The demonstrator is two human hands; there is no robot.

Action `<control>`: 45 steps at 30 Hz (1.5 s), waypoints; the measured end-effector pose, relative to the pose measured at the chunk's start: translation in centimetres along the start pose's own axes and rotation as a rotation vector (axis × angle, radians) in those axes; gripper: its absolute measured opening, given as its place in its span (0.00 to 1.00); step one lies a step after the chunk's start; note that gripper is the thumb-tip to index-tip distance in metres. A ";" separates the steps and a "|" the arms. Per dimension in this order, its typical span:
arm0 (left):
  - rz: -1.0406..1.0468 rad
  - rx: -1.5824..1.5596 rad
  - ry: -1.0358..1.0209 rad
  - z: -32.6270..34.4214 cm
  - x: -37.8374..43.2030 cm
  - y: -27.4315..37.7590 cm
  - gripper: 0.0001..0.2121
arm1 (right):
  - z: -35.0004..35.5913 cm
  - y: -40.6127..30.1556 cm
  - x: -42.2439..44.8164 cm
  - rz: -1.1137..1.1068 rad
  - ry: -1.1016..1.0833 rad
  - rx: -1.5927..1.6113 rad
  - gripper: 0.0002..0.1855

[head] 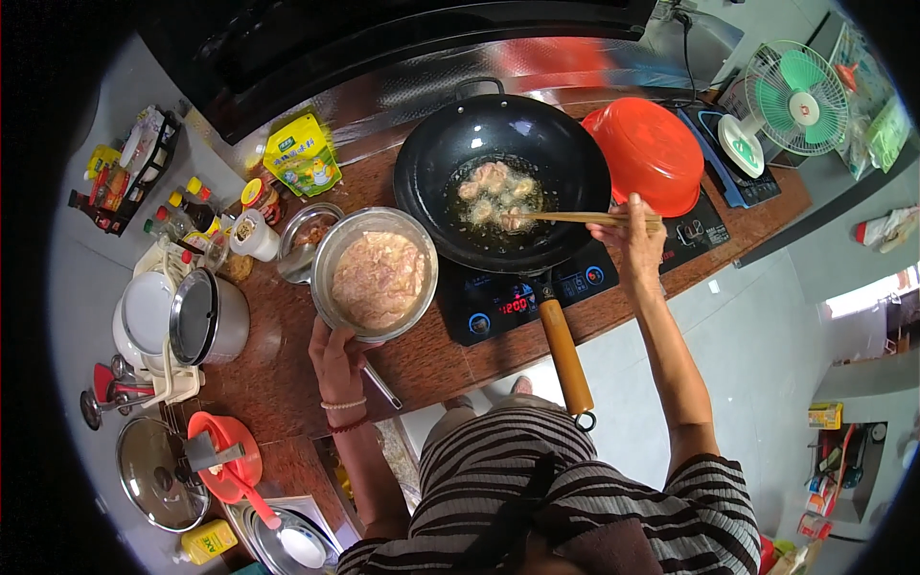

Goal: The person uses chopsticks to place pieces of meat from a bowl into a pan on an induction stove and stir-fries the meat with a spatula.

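My left hand [336,366] holds a steel bowl [430,269] by its near side, left of the wok. Pale, coated raw meat [379,277] fills much of the bowl. In my right hand [638,241] is a pair of wooden chopsticks [568,216], their tips at a piece of meat in the wok. The black wok [568,158] holds bubbling oil with several light pieces of meat [492,176] grouped in the middle. Its wooden handle [566,356] points towards my body. Under the wok, an induction cooktop [467,302] has its display lit.
Right of the wok lies an upturned red basin [650,154], with a green-bladed fan [801,108] beyond. A yellow seasoning pouch [302,154], bottles [194,215] and a lidded pot [228,320] stand left. A metal handle [383,386] sticks out below the bowl. Nearer is a red colander [248,460].
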State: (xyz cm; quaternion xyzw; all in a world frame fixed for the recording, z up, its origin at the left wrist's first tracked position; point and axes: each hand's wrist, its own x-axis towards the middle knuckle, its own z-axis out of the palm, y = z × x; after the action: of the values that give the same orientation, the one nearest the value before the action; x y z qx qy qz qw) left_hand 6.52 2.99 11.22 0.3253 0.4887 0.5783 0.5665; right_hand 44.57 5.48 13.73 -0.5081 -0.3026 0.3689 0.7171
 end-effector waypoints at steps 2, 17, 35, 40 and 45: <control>0.008 0.000 0.009 -0.9 0.1 -0.3 0.13 | 0.4 1.1 0.1 0.037 -0.013 -0.041 0.21; -0.066 -0.013 0.008 0.0 0.0 -0.3 0.15 | 2.1 1.1 -0.4 0.045 -0.156 -0.178 0.17; -0.028 0.056 -0.115 1.8 0.0 0.2 0.18 | 0.5 -3.0 -1.3 -0.205 -0.163 -0.350 0.15; -0.021 0.109 -0.173 3.8 -0.1 1.1 0.18 | 1.0 -2.9 -0.8 -0.239 -0.184 -0.436 0.16; 0.006 0.099 -0.184 4.4 -0.6 0.8 0.16 | 1.8 -5.6 -3.1 -0.335 -0.147 -0.199 0.18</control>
State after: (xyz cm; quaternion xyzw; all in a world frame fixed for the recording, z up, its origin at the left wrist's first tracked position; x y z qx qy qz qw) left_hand 10.48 3.38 13.42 0.4062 0.4616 0.5226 0.5906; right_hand 42.68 2.63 19.40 -0.4909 -0.4692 0.2489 0.6906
